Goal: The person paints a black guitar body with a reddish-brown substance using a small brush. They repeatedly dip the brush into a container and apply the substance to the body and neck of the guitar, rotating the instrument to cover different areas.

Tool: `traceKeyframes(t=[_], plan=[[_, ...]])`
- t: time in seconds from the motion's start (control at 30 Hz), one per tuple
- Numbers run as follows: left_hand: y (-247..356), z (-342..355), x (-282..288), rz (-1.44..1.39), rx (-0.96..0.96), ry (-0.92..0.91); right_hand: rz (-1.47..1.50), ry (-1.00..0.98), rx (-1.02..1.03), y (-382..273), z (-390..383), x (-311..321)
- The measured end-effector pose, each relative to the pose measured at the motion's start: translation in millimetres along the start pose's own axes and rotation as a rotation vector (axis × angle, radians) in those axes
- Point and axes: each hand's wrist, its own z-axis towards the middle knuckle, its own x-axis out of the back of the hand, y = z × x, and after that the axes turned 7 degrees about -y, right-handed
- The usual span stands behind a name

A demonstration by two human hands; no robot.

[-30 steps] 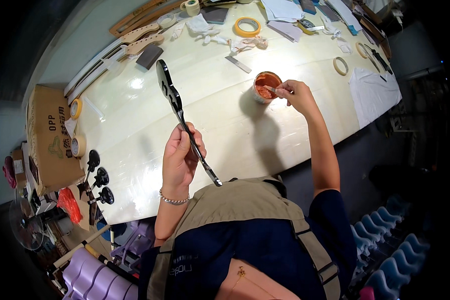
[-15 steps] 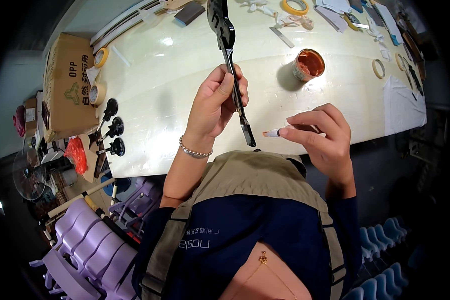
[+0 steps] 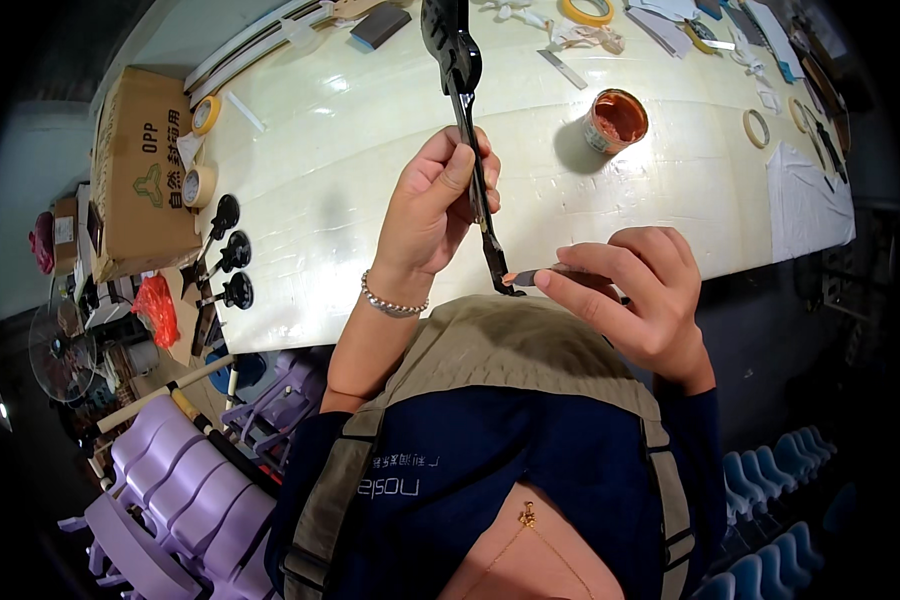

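Note:
My left hand (image 3: pixel 430 205) is wrapped around the shaft of a long, slim, glossy black piece (image 3: pixel 454 58) that looks like an instrument neck. Its wider, slotted end points away from me; the narrow end comes down near my apron. In my right hand (image 3: pixel 650 295), thumb and fingers pinch a small narrow scraper blade (image 3: pixel 527 279) with orange-brown paste at its tip. That tip is at the near end of the black piece and appears to touch it. An opened can (image 3: pixel 602 140) of reddish-brown paste stands on the table beyond my right hand.
Three black pieces with rounded ends (image 3: pixel 234 252) overhang the table's left edge. A cardboard box (image 3: pixel 130 215) and tape rolls (image 3: pixel 198 186) are beside them. A metal strip (image 3: pixel 562 68) lies beyond the can, and a white cloth (image 3: pixel 808 205) at the right. Purple molded parts (image 3: pixel 185 455) stand lower left.
My right hand has moved left, bringing the scraper's pasted tip up to the near end of the black piece. My left hand and the black piece have shifted only slightly.

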Motion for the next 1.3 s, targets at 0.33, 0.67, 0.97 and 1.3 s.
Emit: traceKeyframes(t=[0.33, 0.67, 0.97, 1.3], plan=[[-1.1, 1.8, -2.1, -0.013, -0.02, -0.029, 0.33, -0.074, 0.009, -2.4, -1.7, -1.0], [1.0, 1.2, -8.5, 0.007, 0.003, 0.026, 0.302, -0.049, -0.03, 8.7, 3.5, -7.9], [3.1, 4.0, -6.8, -0.002, -0.03, 0.034, 0.441, -0.058, -0.066, 8.1, -7.6, -12.0], [1.0, 4.7, -3.4, -0.059, -0.041, -0.029, 0.118, -0.012, -0.02, 5.4, 4.4, 1.0]])
